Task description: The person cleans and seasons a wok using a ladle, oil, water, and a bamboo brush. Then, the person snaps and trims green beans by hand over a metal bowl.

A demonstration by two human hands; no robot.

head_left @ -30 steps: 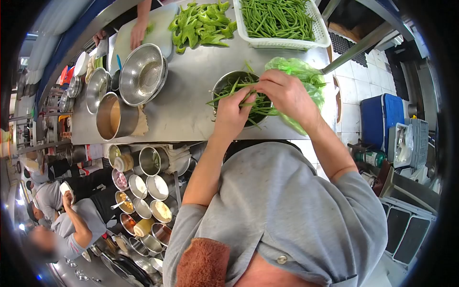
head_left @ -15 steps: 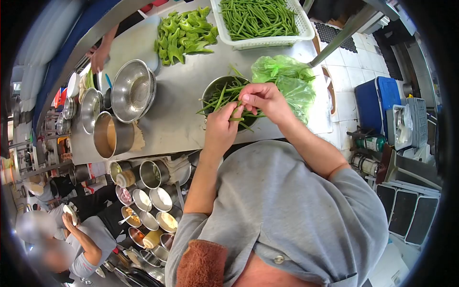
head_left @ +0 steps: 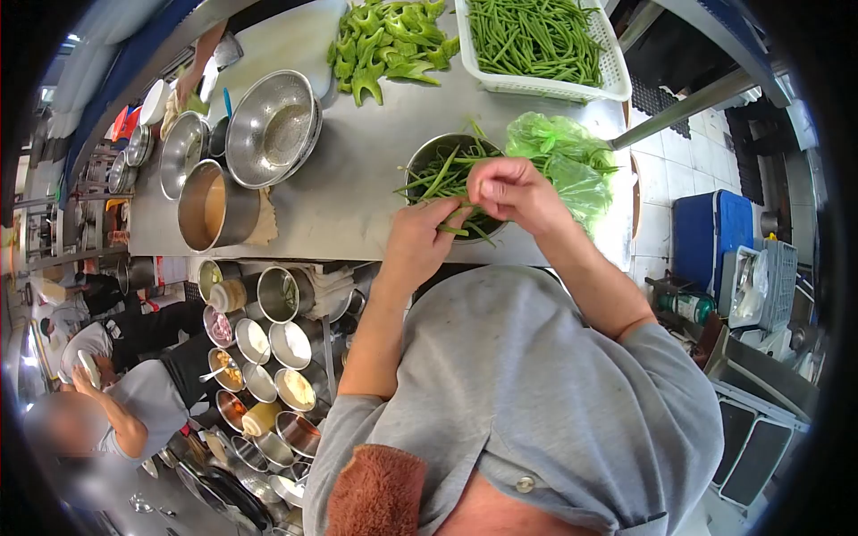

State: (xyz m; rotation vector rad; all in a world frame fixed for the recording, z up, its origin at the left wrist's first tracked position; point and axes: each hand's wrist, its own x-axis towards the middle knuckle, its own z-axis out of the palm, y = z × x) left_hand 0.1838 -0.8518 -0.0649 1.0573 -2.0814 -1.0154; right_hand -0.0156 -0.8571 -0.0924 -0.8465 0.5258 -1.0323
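1. Since one second earlier, a co-worker's hand [head_left: 188, 87] has been shifted off the cutting board [head_left: 284, 40] to its left; its grasp cannot be told.
2. Metal bowls [head_left: 268, 134] are nested together beside the board, presumably to save room.
3. Cut green vegetable pieces [head_left: 382, 54] are heaped on the tabletop, well apart from the hands.
4. Green beans [head_left: 456, 230] are gripped in the left hand [head_left: 422, 237], between thumb and fingers, apparently to be steadied.
5. More beans are contained in the pot [head_left: 422, 149] beneath both hands, likely so that they are kept within reach.
6. Right hand [head_left: 509, 192]: fingers are curled near the held beans; whether anything is pinched cannot be told.
7. Beans are also piled in a white basket [head_left: 554, 89], beyond a green plastic bag [head_left: 576, 183].
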